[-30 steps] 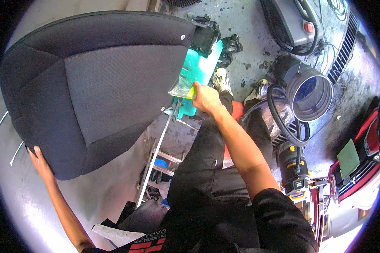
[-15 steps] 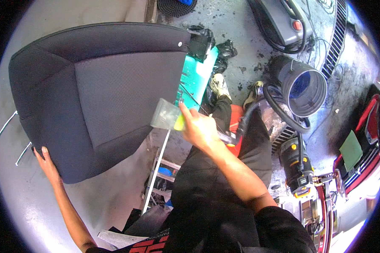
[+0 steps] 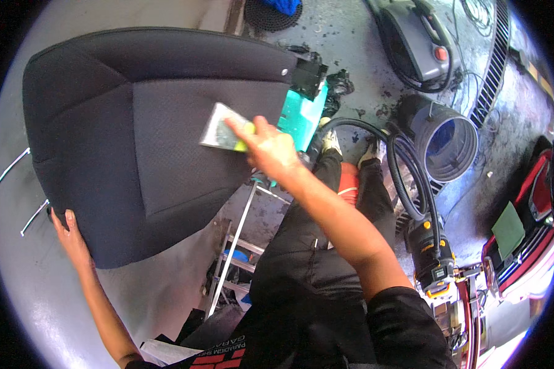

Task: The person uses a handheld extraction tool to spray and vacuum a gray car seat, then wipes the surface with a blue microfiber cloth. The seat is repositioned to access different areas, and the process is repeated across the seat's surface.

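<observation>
A black fabric car seat backrest point(image 3: 178, 147) with a greyer middle panel fills the left half of the view, two metal headrest posts sticking out on its left. My left hand point(image 3: 74, 237) holds the backrest's lower left edge, some fingers hidden behind it. In my right hand point(image 3: 271, 147) is an upholstery vacuum nozzle point(image 3: 215, 136) with a clear, wide head and a yellow-green part. My fingers close round its neck, and my index finger lies along the clear head. The nozzle head is over the middle panel and appears to touch it.
A black hose point(image 3: 391, 147) loops from beside my right hand to a yellow-black machine point(image 3: 431, 246). Beyond stand a grey bucket point(image 3: 452, 138) and a grey cleaning machine point(image 3: 412, 43). A turquoise board point(image 3: 301, 117) lies beside the backrest, a metal stepladder point(image 3: 240, 261) below it.
My right hand has brought the nozzle up and left, from the backrest's right edge onto its middle panel. The hose has shifted with it. My left hand keeps its hold.
</observation>
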Available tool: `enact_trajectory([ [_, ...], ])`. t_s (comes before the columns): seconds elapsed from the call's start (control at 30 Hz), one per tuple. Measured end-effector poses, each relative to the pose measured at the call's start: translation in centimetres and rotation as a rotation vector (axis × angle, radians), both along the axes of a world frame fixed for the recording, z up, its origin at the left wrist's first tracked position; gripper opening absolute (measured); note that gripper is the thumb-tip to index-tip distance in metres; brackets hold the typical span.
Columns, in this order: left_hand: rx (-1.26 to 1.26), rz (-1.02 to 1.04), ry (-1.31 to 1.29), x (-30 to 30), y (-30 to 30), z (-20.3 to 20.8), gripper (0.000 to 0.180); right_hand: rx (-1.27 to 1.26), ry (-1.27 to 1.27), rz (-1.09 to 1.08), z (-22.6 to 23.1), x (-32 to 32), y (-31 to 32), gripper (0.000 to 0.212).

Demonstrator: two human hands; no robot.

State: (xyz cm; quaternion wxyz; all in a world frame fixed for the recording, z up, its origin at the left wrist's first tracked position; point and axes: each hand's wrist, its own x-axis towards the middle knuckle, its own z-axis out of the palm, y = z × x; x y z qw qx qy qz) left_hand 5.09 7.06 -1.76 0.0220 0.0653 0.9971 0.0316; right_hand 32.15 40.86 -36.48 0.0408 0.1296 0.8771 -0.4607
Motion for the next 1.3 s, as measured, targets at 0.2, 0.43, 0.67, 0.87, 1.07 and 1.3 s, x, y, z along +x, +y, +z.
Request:
enact_trajectory([
  [0.2,-0.012,-0.015,0.041,0.1,-0.2,-0.1,0.082,0.023,-0.308,0.041,-7.0,6.5,1.7,0.086],
  [0.43,-0.041,-0.046,0.069,-0.3,-1.2,-0.5,0.076,-0.007,-0.155,-0.086,0.1,6.0,0.8,0.085],
  [0.67,0.045,-0.069,0.029,-0.5,-0.7,-1.4,0.071,-0.131,0.248,-0.177,11.2,-7.7,2.6,0.097],
  [0.87,-0.068,-0.079,0.058,0.2,0.3,-0.9,0.078,-0.080,0.062,-0.068,5.0,-5.1,3.3,0.100],
  [1.07,-0.060,-0.058,0.029,0.9,1.6,-0.7,0.080,-0.008,-0.083,-0.079,-3.7,1.9,3.5,0.107],
  [1.3,-0.021,-0.176,0.074,0.0,0.0,-1.2,0.072,-0.047,-0.286,-0.044,-5.5,7.6,3.4,0.104],
])
